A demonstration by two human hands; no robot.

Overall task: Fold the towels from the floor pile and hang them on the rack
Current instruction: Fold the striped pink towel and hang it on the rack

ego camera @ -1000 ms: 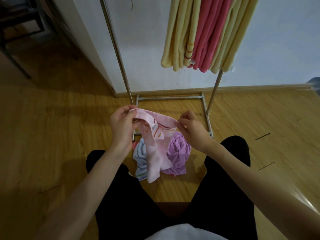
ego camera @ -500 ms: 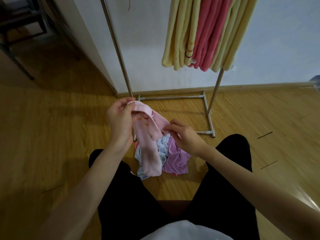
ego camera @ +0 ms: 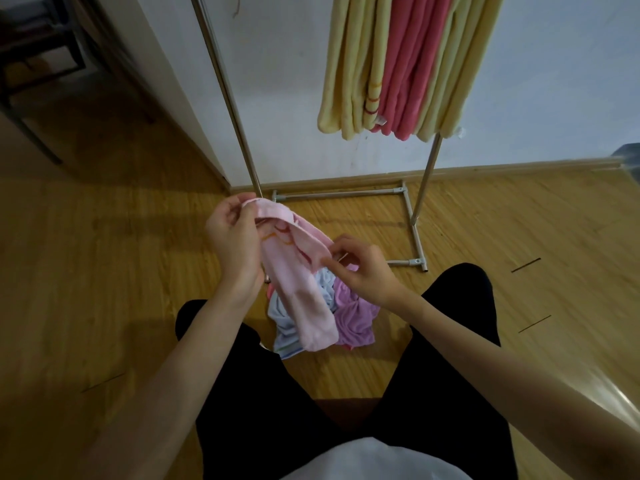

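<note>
Pink towel hangs between the person's knees, above the floor pile of blue and purple cloth. Left hand pinches its top corner at ten o'clock; right hand fingers pinch an edge at two o'clock. Beyond, at twelve, the rack carries yellow and red towels.

The held towel is pale pink with orange and red curved lines near its top. In the floor pile, centre frame, lie a light blue towel with a striped edge and a lilac towel. On the silver rack, upper right, hang pale yellow towels with red-orange stripes, flanking coral-pink towels. The floor is honey-coloured wood; the trousers are black.
</note>
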